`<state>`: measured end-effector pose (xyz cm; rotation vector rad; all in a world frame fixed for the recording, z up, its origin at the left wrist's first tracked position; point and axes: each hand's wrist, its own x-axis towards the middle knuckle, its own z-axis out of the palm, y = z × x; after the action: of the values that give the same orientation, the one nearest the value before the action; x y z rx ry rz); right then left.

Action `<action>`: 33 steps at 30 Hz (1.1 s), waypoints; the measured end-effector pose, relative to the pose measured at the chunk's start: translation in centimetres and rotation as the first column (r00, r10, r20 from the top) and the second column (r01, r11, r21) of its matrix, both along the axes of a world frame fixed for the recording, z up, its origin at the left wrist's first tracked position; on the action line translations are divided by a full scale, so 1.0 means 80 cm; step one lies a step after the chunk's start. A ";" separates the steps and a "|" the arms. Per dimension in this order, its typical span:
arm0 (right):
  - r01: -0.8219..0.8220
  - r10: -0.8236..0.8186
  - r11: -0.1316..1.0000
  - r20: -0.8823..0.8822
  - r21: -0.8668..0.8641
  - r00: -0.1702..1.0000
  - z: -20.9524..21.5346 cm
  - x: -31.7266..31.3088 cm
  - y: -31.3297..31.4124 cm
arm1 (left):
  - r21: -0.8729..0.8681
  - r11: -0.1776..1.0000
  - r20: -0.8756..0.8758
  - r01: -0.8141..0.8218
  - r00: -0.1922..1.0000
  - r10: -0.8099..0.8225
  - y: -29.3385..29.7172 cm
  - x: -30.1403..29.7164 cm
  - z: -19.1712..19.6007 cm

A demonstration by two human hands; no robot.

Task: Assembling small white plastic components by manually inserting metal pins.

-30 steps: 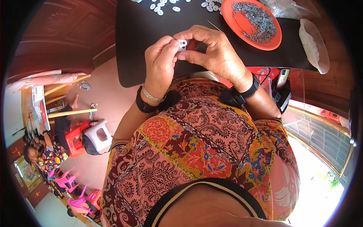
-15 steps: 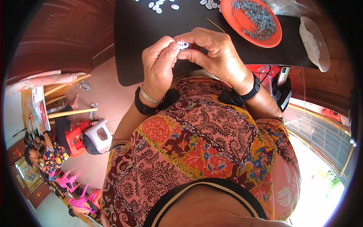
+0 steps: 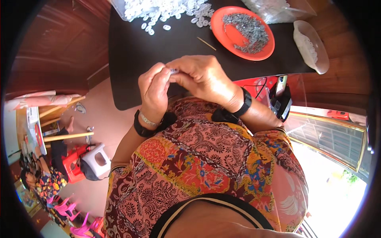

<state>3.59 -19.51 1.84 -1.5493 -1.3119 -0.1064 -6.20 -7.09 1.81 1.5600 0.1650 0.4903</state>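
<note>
Close together over the near edge of the black table, both hands meet at a small white oval plastic piece [image 3: 174,71] with dark holes. My left hand [image 3: 154,90] is closed, its thumb and fingers pinching the piece's left end. From the other side my right hand [image 3: 203,78] is closed on it too, thumb below and index finger above. Fingers cover most of the piece; whether a metal part is in it cannot be seen. Beyond the hands an orange-red plate [image 3: 235,36] carries a heap of small grey metal pieces [image 3: 256,33].
Many similar white pieces [image 3: 166,8] lie heaped at the table's [image 3: 135,59] far side. A thin stick [image 3: 206,43] rests left of the plate. A white dish [image 3: 320,65] and clear bag [image 3: 274,12] stand right. A person [image 3: 49,182] and stools [image 3: 97,160] are at left.
The view has shifted, so the table sits lower and more of the white heap shows. Both hands still grip the white piece, which now shows less between the fingers.
</note>
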 end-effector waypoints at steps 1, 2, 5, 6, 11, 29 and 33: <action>0.013 -0.013 1.000 0.007 -0.013 1.000 0.000 0.002 -0.001 | -0.005 1.000 0.015 0.008 1.000 -0.008 -0.002 0.003 0.000; 0.016 -0.015 1.000 0.015 -0.016 1.000 0.000 0.000 -0.001 | -0.022 1.000 0.012 0.009 1.000 -0.009 -0.001 0.000 -0.001; 0.011 -0.010 0.999 0.028 -0.041 1.000 0.003 -0.003 -0.003 | -0.059 0.998 0.028 0.017 1.000 -0.015 0.001 0.000 -0.006; 0.012 -0.010 0.998 0.031 -0.056 0.999 0.004 -0.003 -0.003 | -0.065 0.998 0.030 0.014 0.999 -0.012 0.000 0.000 -0.006; -0.029 0.029 1.000 -0.002 -0.010 1.000 0.020 0.008 -0.006 | -0.060 0.998 -0.004 0.020 1.000 -0.021 0.002 0.003 0.001; 0.558 -0.433 0.758 0.380 -0.337 0.817 0.130 0.196 -0.013 | -0.157 0.981 -0.061 -0.114 0.993 0.105 0.031 0.001 -0.030; 0.257 -0.098 0.794 0.301 -0.551 0.949 0.056 0.217 0.045 | -0.219 0.973 -0.088 -0.071 0.995 0.053 0.032 0.007 -0.037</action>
<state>20.91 -15.94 6.30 -2.2564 -1.4802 -0.0194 -5.62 -4.49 -1.18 1.3595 0.3214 0.4420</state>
